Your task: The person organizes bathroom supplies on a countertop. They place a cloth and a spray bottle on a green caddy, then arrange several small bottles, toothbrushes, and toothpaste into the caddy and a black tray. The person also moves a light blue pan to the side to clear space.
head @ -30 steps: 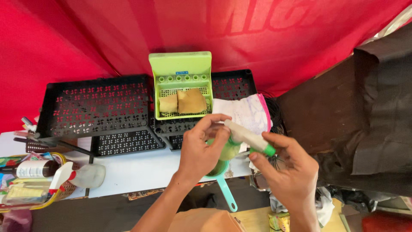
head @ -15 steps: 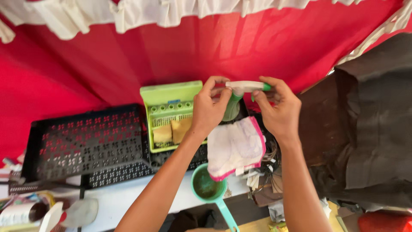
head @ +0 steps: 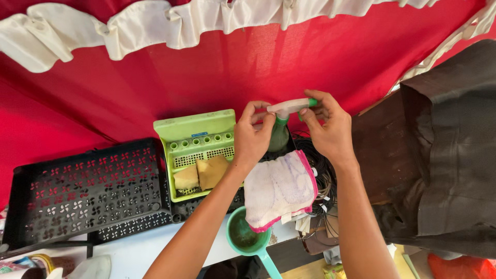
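Both my hands hold a small green spray bottle (head: 279, 135) with a white trigger head, raised in front of the red cloth wall. My left hand (head: 252, 137) grips the bottle's neck and body. My right hand (head: 326, 129) pinches the green nozzle end of the trigger head. Below them a white cloth with a pink edge (head: 279, 189) lies draped over a teal ladle (head: 250, 238).
A light green basket (head: 195, 139) holding two tan sponges sits on black perforated trays (head: 88, 194) on a white table (head: 139, 248). A tangle of black wires (head: 320, 175) lies to the right. Dark brown cloth (head: 444, 150) hangs at the right. A white frill runs along the top.
My hands lifted the spray bottle from low over the ladle up in front of the red wall. The view tilted upward, and the cloth now lies over the ladle.
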